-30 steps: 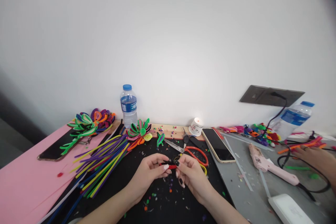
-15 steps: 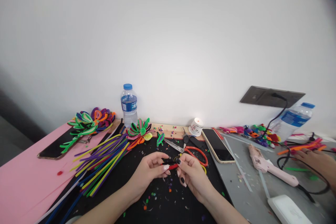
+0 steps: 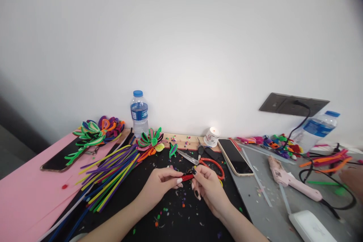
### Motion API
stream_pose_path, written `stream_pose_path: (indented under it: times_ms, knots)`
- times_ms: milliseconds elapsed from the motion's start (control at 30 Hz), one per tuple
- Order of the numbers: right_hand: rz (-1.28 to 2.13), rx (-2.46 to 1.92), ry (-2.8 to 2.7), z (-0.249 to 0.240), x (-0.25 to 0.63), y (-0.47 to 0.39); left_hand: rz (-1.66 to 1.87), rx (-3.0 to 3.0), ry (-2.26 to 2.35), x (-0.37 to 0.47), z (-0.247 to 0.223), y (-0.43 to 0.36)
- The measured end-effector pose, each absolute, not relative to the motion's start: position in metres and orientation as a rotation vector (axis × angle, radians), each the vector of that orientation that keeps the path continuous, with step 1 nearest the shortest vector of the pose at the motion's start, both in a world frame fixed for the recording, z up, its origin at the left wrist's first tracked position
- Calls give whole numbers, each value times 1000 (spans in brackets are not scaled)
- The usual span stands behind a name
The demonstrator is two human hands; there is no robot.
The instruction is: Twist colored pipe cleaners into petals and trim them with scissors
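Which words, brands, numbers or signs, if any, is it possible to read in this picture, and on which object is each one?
No text reads with certainty.
Upright bottle: white characters on its blue label, too small and blurred.
White cup: red and dark marks, too small.
Leaning bottle: blue label, too blurred.
White device: faint mark, unreadable.

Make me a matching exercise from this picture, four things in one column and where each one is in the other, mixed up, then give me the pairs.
Things:
1. glue gun
2. red piece
3. bottle on the left
4. scissors

Places:
A. upright near the wall
B. lying on the black mat
C. lying on the grey surface
D. between the left hand and the right hand

Right pairs: 1-C, 2-D, 3-A, 4-B.
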State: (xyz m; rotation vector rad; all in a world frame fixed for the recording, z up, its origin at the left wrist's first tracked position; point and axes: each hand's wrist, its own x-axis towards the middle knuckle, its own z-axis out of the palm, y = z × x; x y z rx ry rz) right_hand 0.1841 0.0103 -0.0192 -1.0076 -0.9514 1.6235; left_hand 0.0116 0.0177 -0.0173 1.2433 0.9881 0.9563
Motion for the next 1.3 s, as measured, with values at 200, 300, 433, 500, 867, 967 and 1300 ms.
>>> stream_pose_path:
  times_ms: [200,300,433,500,867,967,1300]
  knots:
    - [1623,-1035,-989,-18,185,10,944,1247,938,12,-20,17]
    - [1633,-1032,-1044,-20,184,9,906,1394,951,12,-17,15]
    - [1640,-1023,-1091,-23,182,8,859,1428,931,13,-17,13]
    - [1626,-1025,-1102,-22,183,8,821,1342,897,14,-17,14]
    - [1496,-988,-1458,-11,187,6,454,933,736,4,-2,14]
    - [1451,-987,-1532,-9,187,5,482,980,762,5,-3,12]
    - [1535,-1030,-1315,-13,184,7,678,1217,897,11,-18,16]
